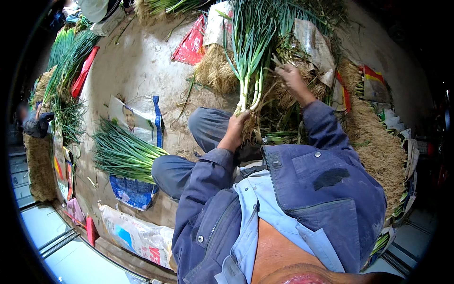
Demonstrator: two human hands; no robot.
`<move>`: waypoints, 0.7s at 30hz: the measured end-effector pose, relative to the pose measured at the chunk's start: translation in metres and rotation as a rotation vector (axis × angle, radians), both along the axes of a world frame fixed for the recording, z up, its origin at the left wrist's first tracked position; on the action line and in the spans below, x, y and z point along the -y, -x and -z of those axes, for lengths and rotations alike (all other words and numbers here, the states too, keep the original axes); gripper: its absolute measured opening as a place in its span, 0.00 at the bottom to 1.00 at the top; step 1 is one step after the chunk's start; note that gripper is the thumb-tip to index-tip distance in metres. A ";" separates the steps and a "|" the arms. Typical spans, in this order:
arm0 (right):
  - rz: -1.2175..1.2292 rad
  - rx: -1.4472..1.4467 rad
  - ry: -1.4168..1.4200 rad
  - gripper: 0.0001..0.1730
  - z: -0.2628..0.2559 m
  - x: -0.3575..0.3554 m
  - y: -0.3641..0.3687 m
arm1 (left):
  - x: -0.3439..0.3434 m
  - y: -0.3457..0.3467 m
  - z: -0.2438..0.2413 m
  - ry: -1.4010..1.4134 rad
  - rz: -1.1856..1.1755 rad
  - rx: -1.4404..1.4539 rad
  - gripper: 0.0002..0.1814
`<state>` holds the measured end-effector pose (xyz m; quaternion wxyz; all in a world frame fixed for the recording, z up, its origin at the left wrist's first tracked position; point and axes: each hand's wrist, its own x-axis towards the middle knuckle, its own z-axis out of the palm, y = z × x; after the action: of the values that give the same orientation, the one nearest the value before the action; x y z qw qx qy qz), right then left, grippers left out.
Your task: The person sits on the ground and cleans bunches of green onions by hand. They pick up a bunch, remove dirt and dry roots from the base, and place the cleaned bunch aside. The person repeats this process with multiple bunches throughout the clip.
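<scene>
My left hand point(237, 128) grips a bunch of green onions point(251, 76) low on the white stems, close to the roots. Their dark green leaves point away from me. My right hand point(292, 78) is raised to the right of the stems, blurred, with its fingers near thin pale strips of stalk or leaf. Whether it holds any of them cannot be made out. Below that hand lies a heap of loose onion leaves and roots point(283, 113). To the left of my knees, a trimmed pile of green onions point(127, 151) rests on a blue and white plastic sack point(133, 191).
Bundles with tan roots point(216, 69) lie ahead, beside a red plastic sheet point(189, 44). A long root-covered stack point(376, 152) runs along my right. At far left, a person point(35, 120) is beside more onions point(69, 60). A white printed sack point(136, 236) lies near a glazed edge point(49, 227).
</scene>
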<state>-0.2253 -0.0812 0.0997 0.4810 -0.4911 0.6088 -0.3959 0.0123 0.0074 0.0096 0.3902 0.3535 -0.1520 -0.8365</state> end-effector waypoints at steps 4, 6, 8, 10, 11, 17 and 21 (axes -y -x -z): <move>-0.038 -0.346 -0.030 0.29 0.080 0.039 -0.001 | -0.002 0.006 -0.007 0.026 -0.035 0.068 0.18; -0.046 -0.419 0.025 0.29 0.096 0.048 -0.006 | -0.004 0.007 -0.013 0.052 -0.037 0.090 0.19; -0.040 -0.474 0.050 0.26 0.105 0.055 -0.010 | -0.005 0.004 -0.015 0.049 -0.027 0.134 0.19; -0.047 -0.521 0.040 0.24 0.114 0.061 -0.005 | -0.004 0.003 -0.014 0.057 -0.012 0.162 0.20; -0.042 -0.509 0.008 0.23 0.119 0.060 -0.001 | -0.004 0.005 -0.014 0.073 -0.024 0.163 0.20; 0.088 -0.363 -0.054 0.20 0.134 0.053 0.023 | -0.004 0.019 -0.020 0.098 -0.092 0.195 0.22; 0.178 0.001 -0.045 0.16 0.078 0.010 -0.007 | -0.004 0.018 0.000 0.124 -0.215 0.231 0.21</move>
<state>-0.2185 -0.0914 0.0215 0.4554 -0.4238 0.6585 -0.4235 -0.0055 0.0114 0.0092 0.4784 0.4368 -0.2088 -0.7326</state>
